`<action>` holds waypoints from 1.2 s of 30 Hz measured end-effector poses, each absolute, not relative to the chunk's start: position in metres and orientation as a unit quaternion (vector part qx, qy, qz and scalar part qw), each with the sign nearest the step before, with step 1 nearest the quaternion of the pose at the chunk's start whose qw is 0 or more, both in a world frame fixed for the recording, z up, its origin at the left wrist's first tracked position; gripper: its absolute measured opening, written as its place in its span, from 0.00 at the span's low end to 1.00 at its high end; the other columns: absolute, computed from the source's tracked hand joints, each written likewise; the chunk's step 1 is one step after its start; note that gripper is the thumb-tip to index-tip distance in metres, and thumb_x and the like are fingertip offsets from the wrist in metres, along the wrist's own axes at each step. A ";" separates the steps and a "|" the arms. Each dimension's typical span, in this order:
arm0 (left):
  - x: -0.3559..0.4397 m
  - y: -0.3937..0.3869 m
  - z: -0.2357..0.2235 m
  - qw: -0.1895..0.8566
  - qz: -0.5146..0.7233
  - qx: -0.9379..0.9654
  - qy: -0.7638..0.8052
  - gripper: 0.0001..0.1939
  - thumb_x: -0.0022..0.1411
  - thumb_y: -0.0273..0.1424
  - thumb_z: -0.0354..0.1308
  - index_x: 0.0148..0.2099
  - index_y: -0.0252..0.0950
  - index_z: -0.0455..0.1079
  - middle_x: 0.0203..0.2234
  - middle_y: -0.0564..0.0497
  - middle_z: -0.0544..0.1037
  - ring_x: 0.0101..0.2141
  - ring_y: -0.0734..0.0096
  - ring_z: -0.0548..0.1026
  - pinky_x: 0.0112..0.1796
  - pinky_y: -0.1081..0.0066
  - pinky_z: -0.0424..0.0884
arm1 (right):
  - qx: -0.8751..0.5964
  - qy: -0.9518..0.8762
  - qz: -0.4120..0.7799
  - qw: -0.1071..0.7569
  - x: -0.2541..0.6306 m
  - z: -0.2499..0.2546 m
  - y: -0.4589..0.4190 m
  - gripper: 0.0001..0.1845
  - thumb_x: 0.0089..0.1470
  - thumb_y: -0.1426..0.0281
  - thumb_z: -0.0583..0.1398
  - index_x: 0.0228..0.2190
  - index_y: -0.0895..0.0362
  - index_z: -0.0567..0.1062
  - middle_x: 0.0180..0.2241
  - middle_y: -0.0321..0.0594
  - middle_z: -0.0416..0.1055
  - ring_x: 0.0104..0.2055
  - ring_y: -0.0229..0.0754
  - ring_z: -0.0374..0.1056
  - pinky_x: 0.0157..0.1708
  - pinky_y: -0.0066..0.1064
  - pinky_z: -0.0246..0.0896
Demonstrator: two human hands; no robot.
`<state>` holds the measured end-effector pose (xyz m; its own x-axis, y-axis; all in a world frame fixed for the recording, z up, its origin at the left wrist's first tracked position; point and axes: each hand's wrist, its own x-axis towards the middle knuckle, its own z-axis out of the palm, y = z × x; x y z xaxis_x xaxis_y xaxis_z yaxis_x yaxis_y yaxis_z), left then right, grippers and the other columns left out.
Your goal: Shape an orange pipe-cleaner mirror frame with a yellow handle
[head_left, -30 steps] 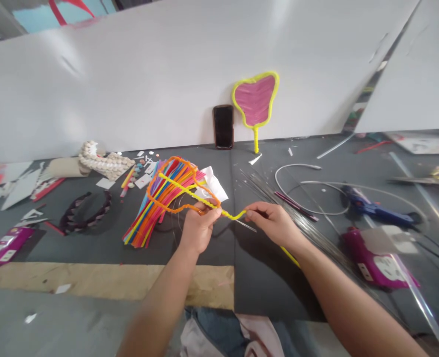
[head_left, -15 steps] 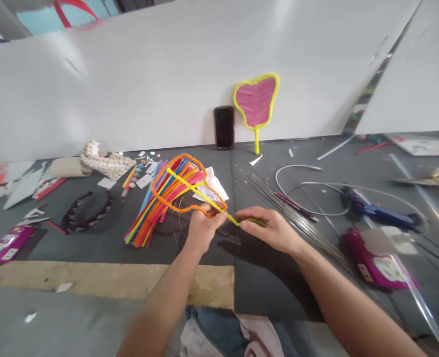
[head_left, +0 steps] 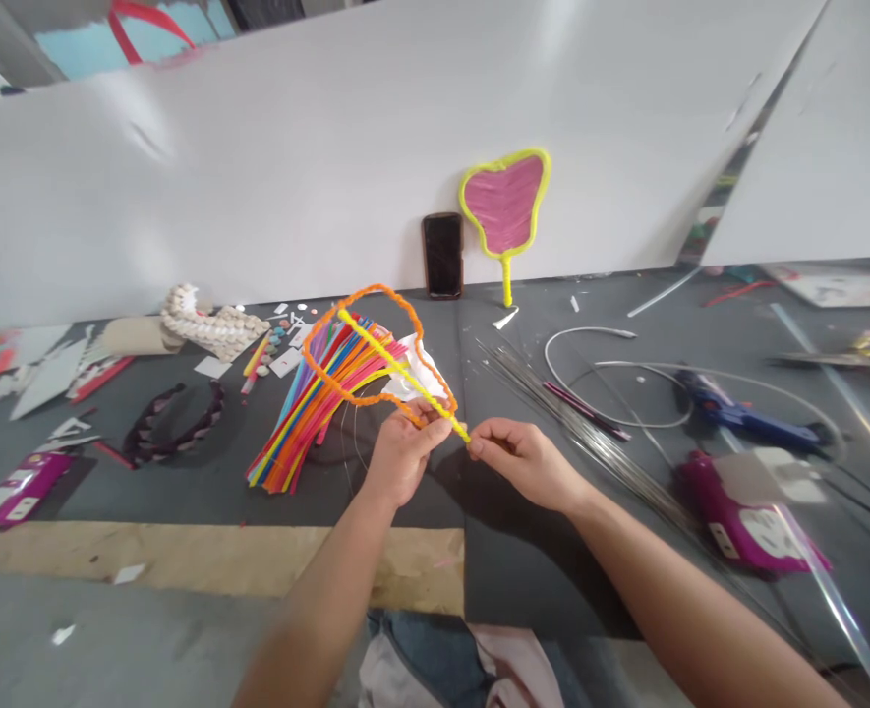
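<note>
My left hand (head_left: 405, 452) is closed around the narrow end of an orange twisted pipe-cleaner loop (head_left: 365, 291), where a yellow twisted pipe cleaner (head_left: 386, 356) crosses it. The yellow length runs from the upper left of the loop down past my left fingers. At its lower end, my right hand (head_left: 515, 454) pinches it between thumb and fingertips. Beneath the loop lies a bundle of coloured pipe cleaners (head_left: 294, 442), with crumpled white paper (head_left: 424, 372) beside it.
A yellow-rimmed pink fan shape (head_left: 506, 202) and a phone (head_left: 443, 256) lean against the white board. Metal wires (head_left: 589, 433), a blue glue gun (head_left: 751, 413), scissors (head_left: 847, 356) and a purple power socket (head_left: 751, 521) lie right. A dark braided band (head_left: 173, 447) lies left.
My right hand has shifted slightly left, closer to my left hand, and its fingers have curled in. The orange loop has tilted upward a little with the yellow pipe cleaner.
</note>
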<state>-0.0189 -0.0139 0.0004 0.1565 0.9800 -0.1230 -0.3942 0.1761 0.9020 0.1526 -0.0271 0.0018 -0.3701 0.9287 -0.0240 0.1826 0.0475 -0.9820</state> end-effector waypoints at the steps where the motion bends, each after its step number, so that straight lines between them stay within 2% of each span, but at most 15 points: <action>1: -0.019 -0.014 0.001 0.678 0.510 0.375 0.373 0.15 0.46 0.29 0.66 0.38 0.36 0.72 0.31 0.52 0.74 0.32 0.73 0.72 0.40 0.70 0.66 | -0.439 -0.630 0.532 0.359 0.152 0.001 -0.027 0.14 0.54 0.61 0.55 0.25 0.58 0.71 0.23 0.33 0.65 0.24 0.32 0.56 0.24 0.24 0.52; 4: -0.017 -0.016 -0.001 0.694 0.475 0.396 0.369 0.15 0.45 0.29 0.67 0.39 0.35 0.73 0.32 0.50 0.75 0.34 0.71 0.72 0.41 0.70 0.66 | -0.449 -0.619 0.521 0.379 0.150 -0.001 -0.027 0.14 0.54 0.60 0.55 0.26 0.58 0.70 0.22 0.33 0.63 0.23 0.32 0.54 0.22 0.24 0.51; 7: -0.013 -0.017 -0.006 0.675 0.471 0.402 0.402 0.10 0.45 0.31 0.67 0.33 0.34 0.74 0.28 0.51 0.75 0.32 0.72 0.71 0.39 0.71 0.66 | -0.467 -0.608 0.504 0.398 0.147 -0.002 -0.028 0.14 0.53 0.60 0.55 0.27 0.58 0.71 0.22 0.33 0.63 0.22 0.33 0.55 0.22 0.24 0.52; 12: -0.009 -0.018 -0.009 0.653 0.472 0.395 0.441 0.10 0.43 0.33 0.68 0.27 0.34 0.73 0.24 0.53 0.73 0.28 0.75 0.70 0.35 0.73 0.66 | -0.483 -0.611 0.492 0.388 0.142 -0.002 -0.031 0.14 0.54 0.60 0.55 0.28 0.58 0.73 0.21 0.33 0.64 0.22 0.33 0.56 0.22 0.24 0.53; 22: -0.012 -0.016 -0.010 0.608 0.484 0.433 0.457 0.12 0.49 0.38 0.65 0.27 0.33 0.72 0.22 0.54 0.70 0.26 0.76 0.66 0.31 0.75 0.63 | -0.466 -0.617 0.500 0.390 0.149 -0.008 -0.027 0.15 0.55 0.61 0.55 0.35 0.57 0.74 0.27 0.37 0.71 0.26 0.36 0.64 0.26 0.26 0.58; 28: -0.016 -0.014 -0.007 0.633 0.498 0.403 0.434 0.11 0.49 0.36 0.65 0.26 0.34 0.71 0.22 0.55 0.69 0.26 0.77 0.65 0.31 0.75 0.61 | -0.506 -0.626 0.419 0.420 0.155 -0.004 -0.025 0.11 0.53 0.62 0.58 0.34 0.56 0.74 0.30 0.38 0.74 0.30 0.38 0.67 0.30 0.27 0.61; 32: -0.016 -0.016 -0.004 0.677 0.488 0.379 0.400 0.11 0.48 0.35 0.66 0.26 0.33 0.70 0.21 0.54 0.68 0.26 0.77 0.64 0.32 0.75 0.61 | -0.515 -0.662 0.345 0.421 0.155 -0.001 -0.025 0.09 0.54 0.65 0.57 0.31 0.55 0.75 0.29 0.38 0.74 0.29 0.38 0.67 0.30 0.27 0.59; 36: -0.015 -0.016 -0.002 0.701 0.499 0.354 0.366 0.11 0.47 0.34 0.67 0.26 0.32 0.70 0.23 0.54 0.69 0.27 0.77 0.65 0.34 0.74 0.60 | -0.506 -0.691 0.329 0.399 0.150 -0.005 -0.028 0.10 0.56 0.65 0.55 0.30 0.55 0.76 0.26 0.36 0.73 0.26 0.37 0.66 0.27 0.25 0.58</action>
<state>-0.0154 -0.0158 -0.0021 0.2330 0.9593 -0.1596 -0.4405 0.2504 0.8621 0.1499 -0.0277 -0.0050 -0.1707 0.9609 0.2180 0.4365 0.2721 -0.8576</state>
